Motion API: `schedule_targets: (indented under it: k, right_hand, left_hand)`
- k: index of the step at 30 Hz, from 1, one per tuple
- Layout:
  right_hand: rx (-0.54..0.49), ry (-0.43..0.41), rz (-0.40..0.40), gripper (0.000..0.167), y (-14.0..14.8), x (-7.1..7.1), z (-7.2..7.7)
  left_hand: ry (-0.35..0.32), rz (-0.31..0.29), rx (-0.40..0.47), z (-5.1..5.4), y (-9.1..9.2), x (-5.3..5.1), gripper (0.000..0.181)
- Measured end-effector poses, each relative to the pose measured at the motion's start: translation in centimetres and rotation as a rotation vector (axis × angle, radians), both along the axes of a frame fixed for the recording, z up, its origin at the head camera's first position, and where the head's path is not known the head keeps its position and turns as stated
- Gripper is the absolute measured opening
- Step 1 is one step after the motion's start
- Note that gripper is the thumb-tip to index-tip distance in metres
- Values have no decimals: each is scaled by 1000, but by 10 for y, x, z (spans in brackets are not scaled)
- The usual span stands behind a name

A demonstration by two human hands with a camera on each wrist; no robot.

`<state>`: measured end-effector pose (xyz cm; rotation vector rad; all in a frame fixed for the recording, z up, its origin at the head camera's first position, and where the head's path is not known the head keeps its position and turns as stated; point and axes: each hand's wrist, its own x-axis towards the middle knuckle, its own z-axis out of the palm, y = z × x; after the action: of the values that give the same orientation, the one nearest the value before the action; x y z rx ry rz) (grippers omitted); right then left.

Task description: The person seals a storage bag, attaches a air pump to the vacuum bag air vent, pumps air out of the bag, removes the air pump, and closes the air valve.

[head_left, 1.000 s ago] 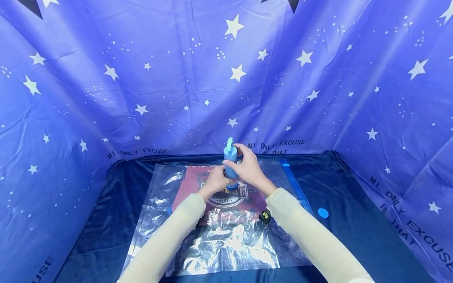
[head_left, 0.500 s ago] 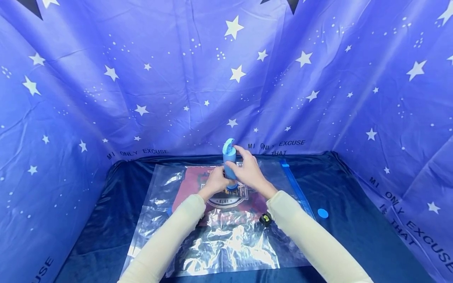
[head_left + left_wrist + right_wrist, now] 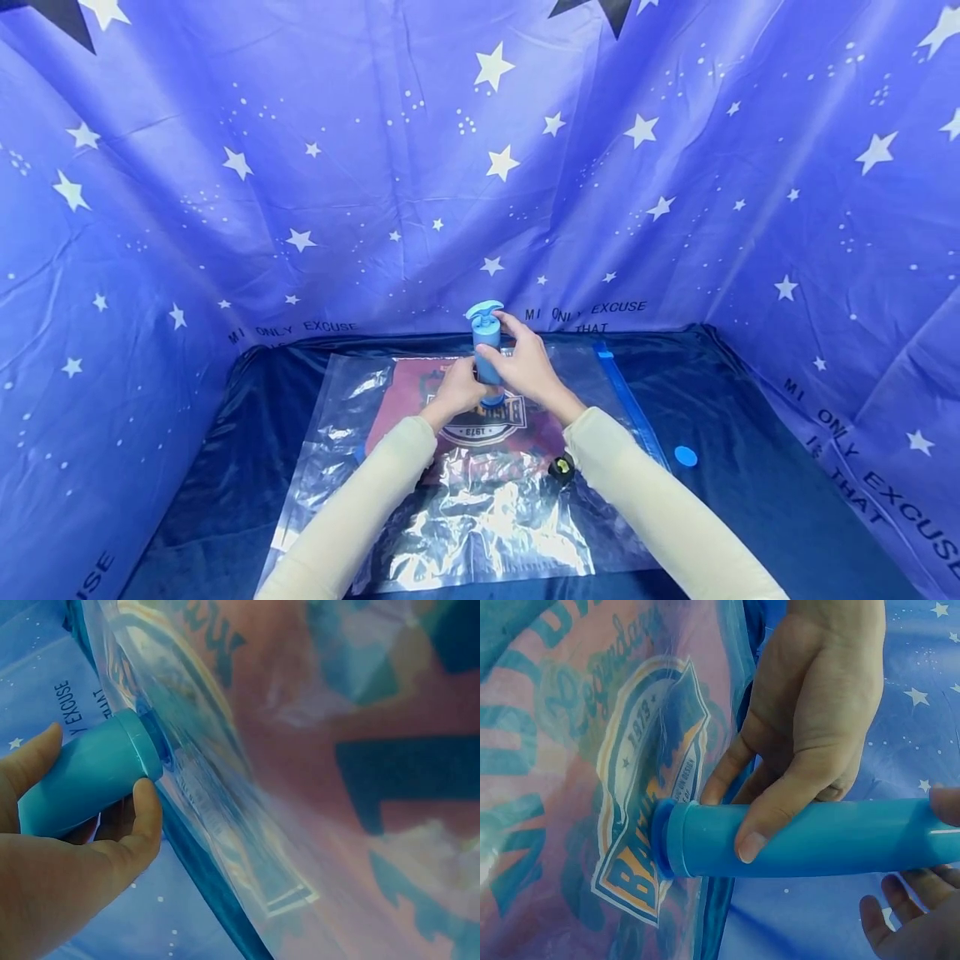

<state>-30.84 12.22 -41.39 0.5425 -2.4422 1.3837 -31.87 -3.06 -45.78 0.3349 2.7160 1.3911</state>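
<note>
A blue hand pump (image 3: 487, 337) stands upright on a clear vacuum storage bag (image 3: 480, 533), its base pressed to the bag over the printed emblem. Inside the bag lies a folded red garment (image 3: 408, 383) with a printed 1973 badge. With its fingers around the lower barrel, my left hand (image 3: 457, 385) holds the pump close to the base. My right hand (image 3: 528, 367) grips the upper barrel, with a fingertip up by the curved handle (image 3: 484, 309). The right wrist view shows the pump's base flange (image 3: 662, 840) against the plastic.
A blue round disc (image 3: 686, 456) lies on the dark blue cloth (image 3: 720, 533) to the right. The bag's blue zip strip (image 3: 633, 404) runs along its right side. By my right forearm sits a small black round thing (image 3: 561, 467) with a yellow-green middle. Starry curtains stand around the table.
The pump's top handle has turned, from edge-on to broadside as seen from the head. Both hands have kept their places on the pump. The head view has tilted slightly up.
</note>
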Motion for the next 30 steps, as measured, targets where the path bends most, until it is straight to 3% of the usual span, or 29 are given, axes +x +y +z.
schedule_targets:
  k: [10, 16, 21, 30]
  right_hand:
    - [54, 22, -56, 68, -4, -5, -2]
    - [41, -32, -10, 71, -3, -2, -2]
    - [16, -25, 35, 61, -1, 2, 1]
    - [81, -12, -11, 65, -3, 1, 2]
  left_hand:
    - [17, -4, -18, 0, 0, 0, 46]
    - [18, -9, -17, -2, 0, 0, 45]
    - [33, -8, -20, -2, 0, -1, 47]
    - [-7, -2, -16, -1, -2, 1, 48]
